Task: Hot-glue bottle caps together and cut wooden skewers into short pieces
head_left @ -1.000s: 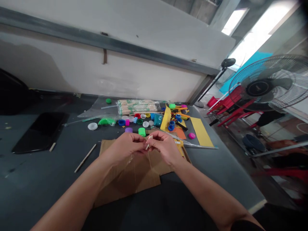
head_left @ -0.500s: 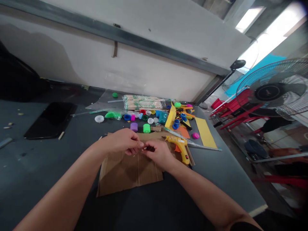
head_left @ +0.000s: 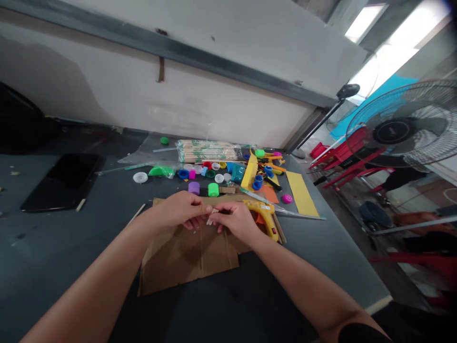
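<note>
- Head view: my left hand (head_left: 174,212) and right hand (head_left: 235,221) meet over the brown cardboard (head_left: 189,262), both curled closed with no gap to speak of.
- Small pale wooden slivers (head_left: 212,218) sit between the fingertips, at 3 o'clock from my left hand and 9 o'clock from my right.
- My right hand looks nearer and seems to pinch them; I cannot tell whether my left hand grips them or only touches them.
- Their long axis seems to run roughly 12 to 6, but the fingers hide most of it, so I cannot tell which way they point.
- A yellow hot glue gun (head_left: 264,216) lies on the cardboard at 3 o'clock from my right hand.
- Coloured plastic bottle caps (head_left: 219,178) and a bag of wooden sticks (head_left: 207,151) lie at 12 o'clock on the table (head_left: 53,257).
</note>
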The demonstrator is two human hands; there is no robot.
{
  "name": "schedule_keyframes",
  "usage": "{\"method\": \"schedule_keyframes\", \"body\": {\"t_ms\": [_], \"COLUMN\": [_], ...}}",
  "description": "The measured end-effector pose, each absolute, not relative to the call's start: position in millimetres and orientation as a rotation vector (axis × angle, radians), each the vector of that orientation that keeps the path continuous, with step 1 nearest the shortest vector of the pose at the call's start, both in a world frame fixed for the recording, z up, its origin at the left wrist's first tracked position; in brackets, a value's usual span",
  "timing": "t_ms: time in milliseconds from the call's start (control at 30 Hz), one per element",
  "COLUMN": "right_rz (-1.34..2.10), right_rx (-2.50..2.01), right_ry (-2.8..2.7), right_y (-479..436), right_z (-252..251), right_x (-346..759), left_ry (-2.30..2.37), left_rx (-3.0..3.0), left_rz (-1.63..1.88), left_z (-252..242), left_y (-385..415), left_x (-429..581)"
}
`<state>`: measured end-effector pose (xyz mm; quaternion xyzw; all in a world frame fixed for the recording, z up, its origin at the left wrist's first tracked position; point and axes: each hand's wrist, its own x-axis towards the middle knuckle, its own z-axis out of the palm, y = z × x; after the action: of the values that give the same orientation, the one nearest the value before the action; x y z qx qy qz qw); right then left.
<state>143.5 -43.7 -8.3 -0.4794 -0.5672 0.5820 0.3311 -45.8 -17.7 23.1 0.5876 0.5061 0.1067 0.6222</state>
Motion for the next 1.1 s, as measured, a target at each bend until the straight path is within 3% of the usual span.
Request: {"method": "schedule_keyframes", "body": {"t_ms": [133, 467, 767, 1100], "right_rz": [1.635, 1.436, 1.754, 1.619], "right_rx": [-1.173, -1.222, -1.016, -1.151], "right_ry": [-1.202, -1.196, -0.927, -0.837], "right_y": [-40, -40, -37, -39], "right_z": [-1, 6, 1, 5], "right_x": [145, 146, 145, 145], "left_ry": [1.018, 0.986, 0.955, 0.909], "left_rx": [1.236, 1.119, 1.082, 1.107], "left_rz": [0.271, 0.460, 0.483, 0.483], "left_z": [28, 18, 20, 18], "left_y": [-19, -24, -24, -29], "left_x": [-50, -22, -24, -18]}}
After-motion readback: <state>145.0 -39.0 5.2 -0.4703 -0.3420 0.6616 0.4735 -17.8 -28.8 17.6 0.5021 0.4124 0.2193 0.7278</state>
